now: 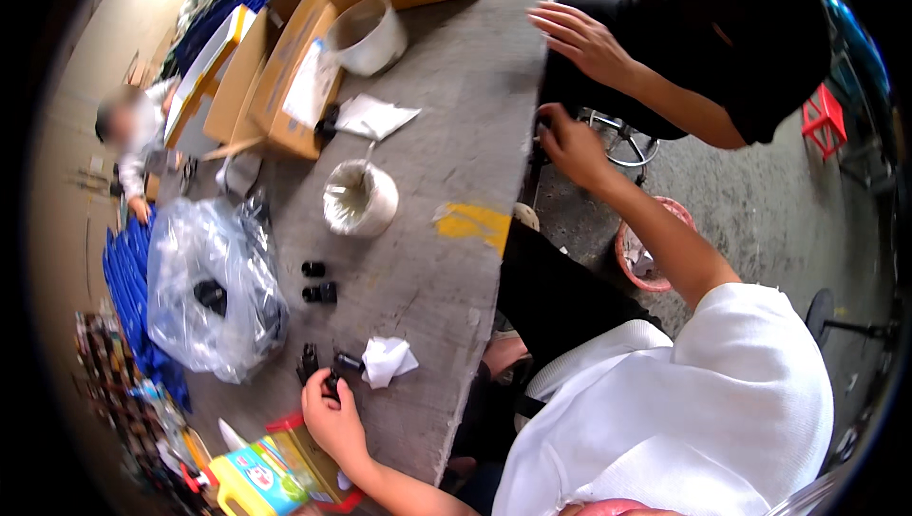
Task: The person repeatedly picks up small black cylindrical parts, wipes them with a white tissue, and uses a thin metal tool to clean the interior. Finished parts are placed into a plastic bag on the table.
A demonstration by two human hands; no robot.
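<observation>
Left hand (332,418) pinches a small black plastic part (331,384) at the near edge of the grey surface (446,98); its shape and long axis are too small to tell. Right hand (570,145) reaches over the far edge, clenched on something dark. Nearby lie a crumpled white tissue (388,360), more black parts (320,293), a clear plastic bag (209,283) and a white cup (359,199).

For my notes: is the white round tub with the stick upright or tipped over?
Upright. The white round tub stands on the grey table, mouth up, stick inside.
</observation>
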